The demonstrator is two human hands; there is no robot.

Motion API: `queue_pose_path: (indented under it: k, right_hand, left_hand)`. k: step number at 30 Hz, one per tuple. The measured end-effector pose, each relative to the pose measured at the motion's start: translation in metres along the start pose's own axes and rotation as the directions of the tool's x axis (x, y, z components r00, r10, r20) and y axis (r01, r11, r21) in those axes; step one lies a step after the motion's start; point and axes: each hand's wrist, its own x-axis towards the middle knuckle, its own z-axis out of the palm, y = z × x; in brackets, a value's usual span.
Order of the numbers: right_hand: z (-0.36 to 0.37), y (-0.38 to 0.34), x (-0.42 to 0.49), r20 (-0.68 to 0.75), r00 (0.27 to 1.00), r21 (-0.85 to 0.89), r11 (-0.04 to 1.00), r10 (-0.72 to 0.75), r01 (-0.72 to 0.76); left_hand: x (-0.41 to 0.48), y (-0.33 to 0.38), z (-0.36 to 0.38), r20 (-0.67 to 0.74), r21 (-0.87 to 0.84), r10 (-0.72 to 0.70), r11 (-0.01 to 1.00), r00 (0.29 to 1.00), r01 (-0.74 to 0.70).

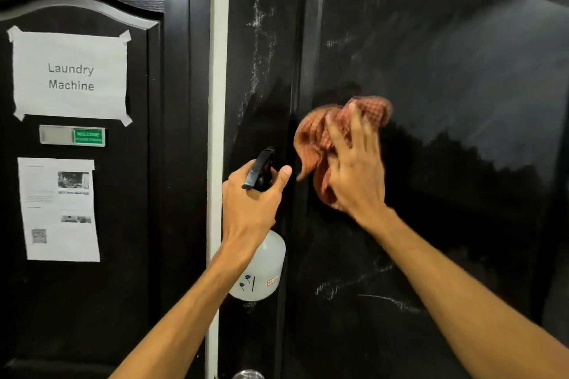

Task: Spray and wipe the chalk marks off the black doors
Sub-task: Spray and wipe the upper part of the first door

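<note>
My right hand [354, 169] presses a crumpled orange checked cloth [314, 135] against the panel of the right black door [462, 71], fingers spread over it. My left hand [249, 203] grips the neck of a white spray bottle [261, 271] with a black trigger head [260, 169], held upright in front of the door's left stile. White chalk marks [260, 49] run down the stile above the bottle. More chalk streaks [363, 289] lie low on the panel. The panel around the cloth looks wet and glossy.
A second black door [92, 301] at the left carries a taped "Laundry Machine" sign [70, 75], a green welcome slider [72, 135] and a printed notice [58, 209]. A white wall strip [218, 71] separates the doors. A round knob [248, 374] shows at the bottom edge.
</note>
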Motion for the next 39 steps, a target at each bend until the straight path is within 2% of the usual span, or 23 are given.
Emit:
queue_pose_path:
  k: [2, 4, 5, 8, 9, 11, 13, 15, 17, 19, 20, 21, 23, 25, 26, 28, 30, 31, 32, 34, 36, 37, 39]
  right_hand:
    - [0.004, 0.01, -0.041, 0.107, 0.975, -0.03, 0.98, -0.192, 0.196]
    - [-0.002, 0.035, -0.043, 0.152, 0.953, -0.112, 0.953, -0.264, 0.282]
    - [-0.006, 0.048, -0.03, 0.113, 0.971, -0.134, 0.965, -0.21, 0.224]
    - [-0.024, 0.08, 0.001, -0.019, 0.991, -0.141, 0.981, 0.134, -0.135]
    - [-0.026, 0.083, -0.002, -0.025, 0.988, -0.18, 0.972, 0.151, -0.153]
    - [-0.019, 0.081, -0.031, 0.048, 0.999, -0.242, 0.97, -0.006, 0.018]
    - [-0.015, 0.087, -0.066, 0.178, 0.963, -0.228, 0.943, -0.204, 0.242]
    - [-0.02, 0.113, -0.055, 0.156, 0.955, -0.211, 0.936, -0.252, 0.282]
    - [-0.034, 0.14, -0.024, -0.016, 0.999, -0.137, 0.989, 0.049, -0.051]
    - [-0.048, 0.162, -0.003, -0.104, 0.91, 0.001, 0.915, 0.401, -0.403]
    - [-0.049, 0.164, -0.007, -0.129, 0.896, 0.009, 0.904, 0.424, -0.427]
    - [-0.045, 0.165, -0.02, -0.138, 0.921, 0.012, 0.931, 0.364, -0.366]
    - [-0.034, 0.157, -0.06, -0.059, 0.991, 0.011, 0.993, 0.119, -0.118]
    - [-0.03, 0.163, -0.08, 0.075, 0.986, -0.09, 0.984, -0.147, 0.153]
    - [-0.032, 0.176, -0.07, 0.069, 0.982, -0.11, 0.977, -0.176, 0.183]
    - [-0.044, 0.196, -0.037, -0.058, 0.997, -0.069, 0.996, 0.044, -0.048]
    - [-0.056, 0.205, -0.01, -0.155, 0.928, 0.003, 0.939, 0.34, -0.344]
    - [-0.055, 0.202, -0.008, -0.176, 0.911, -0.019, 0.924, 0.372, -0.381]
    - [-0.05, 0.196, -0.013, -0.171, 0.938, -0.064, 0.946, 0.302, -0.316]
    - [-0.037, 0.18, -0.036, -0.062, 0.998, -0.12, 0.993, 0.002, -0.01]
    - [-0.035, 0.187, -0.038, 0.024, 0.975, -0.152, 0.963, -0.223, 0.224]
    - [-0.039, 0.193, -0.024, -0.005, 0.978, -0.164, 0.965, -0.208, 0.205]
    - [-0.045, 0.195, 0.007, -0.145, 0.983, -0.091, 0.987, 0.115, -0.129]
  left_hand:
    - [-0.005, 0.005, 0.015, 0.015, 0.013, 0.013, 1.0, 1.0, -0.013]
    - [-0.01, 0.009, 0.032, 0.033, 0.01, 0.005, 1.0, 0.999, -0.005]
    - [-0.013, 0.01, 0.04, 0.045, 0.006, -0.012, 1.0, 0.999, 0.012]
    - [-0.021, 0.012, 0.062, 0.075, -0.005, -0.053, 0.999, 0.996, 0.054]
    - [-0.024, 0.014, 0.07, 0.079, -0.004, -0.056, 0.998, 0.995, 0.057]
    - [-0.028, 0.019, 0.084, 0.087, 0.0, -0.051, 0.999, 0.995, 0.051]
    - [-0.031, 0.022, 0.096, 0.094, -0.005, -0.046, 0.999, 0.994, 0.047]
    - [-0.033, 0.026, 0.107, 0.105, -0.011, -0.051, 0.999, 0.993, 0.052]
    - [-0.031, 0.03, 0.117, 0.111, -0.008, -0.047, 0.999, 0.993, 0.049]
    - [-0.031, 0.033, 0.127, 0.108, -0.005, -0.042, 0.999, 0.993, 0.043]
    - [-0.03, 0.034, 0.132, 0.107, -0.004, -0.04, 0.999, 0.993, 0.04]
    - [-0.03, 0.036, 0.138, 0.109, -0.002, -0.039, 0.999, 0.993, 0.039]
    - [-0.031, 0.038, 0.15, 0.117, 0.004, -0.043, 0.999, 0.992, 0.043]
    - [-0.033, 0.04, 0.162, 0.13, 0.01, -0.044, 0.999, 0.991, 0.043]
    - [-0.034, 0.042, 0.168, 0.135, 0.01, -0.045, 0.999, 0.99, 0.045]
    - [-0.034, 0.044, 0.178, 0.139, 0.01, -0.056, 0.998, 0.989, 0.055]
    - [-0.031, 0.046, 0.186, 0.137, 0.009, -0.063, 0.998, 0.989, 0.063]
    - [-0.029, 0.048, 0.19, 0.134, 0.009, -0.06, 0.998, 0.989, 0.059]
    - [-0.027, 0.049, 0.193, 0.131, 0.013, -0.054, 0.999, 0.99, 0.053]
    - [-0.022, 0.051, 0.195, 0.12, 0.023, -0.037, 0.999, 0.992, 0.035]
    - [-0.015, 0.051, 0.193, 0.105, 0.044, -0.019, 0.999, 0.994, 0.014]
    - [-0.011, 0.052, 0.191, 0.096, 0.048, -0.014, 0.999, 0.995, 0.01]
    - [-0.002, 0.052, 0.183, 0.074, 0.046, -0.011, 0.999, 0.997, 0.008]
